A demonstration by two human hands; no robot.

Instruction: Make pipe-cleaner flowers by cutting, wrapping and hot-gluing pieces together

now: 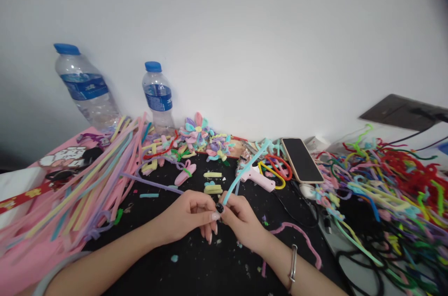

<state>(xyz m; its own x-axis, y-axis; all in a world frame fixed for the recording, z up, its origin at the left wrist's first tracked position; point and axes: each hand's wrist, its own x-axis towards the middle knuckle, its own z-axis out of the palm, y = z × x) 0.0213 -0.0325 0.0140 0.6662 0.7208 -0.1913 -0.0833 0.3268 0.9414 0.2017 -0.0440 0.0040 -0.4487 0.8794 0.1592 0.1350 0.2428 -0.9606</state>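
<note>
My right hand (241, 219) pinches the lower end of a light blue pipe cleaner (248, 165), which slants up and to the right toward the wall. Thumb and fingers of my left hand (199, 214) are closed and meet my right fingertips at that end; whatever they grip is hidden. Just beyond the hands lie short folded yellow pipe cleaner pieces (213, 188). A pale pink glue gun (259, 178) rests behind my right hand, beside scissors with yellow handles (278, 181) and red handles (287, 170). Left of these sits a folded pink pipe cleaner loop (185, 173) tied with green.
Long pastel pipe cleaners (101, 174) are heaped at left, and tangled colourful ones (395, 193) at right. Two water bottles (158, 95) stand by the wall. Pipe cleaner flowers (198, 129) and a phone (303, 160) lie at the back of the black tabletop (196, 268). Cables run at right.
</note>
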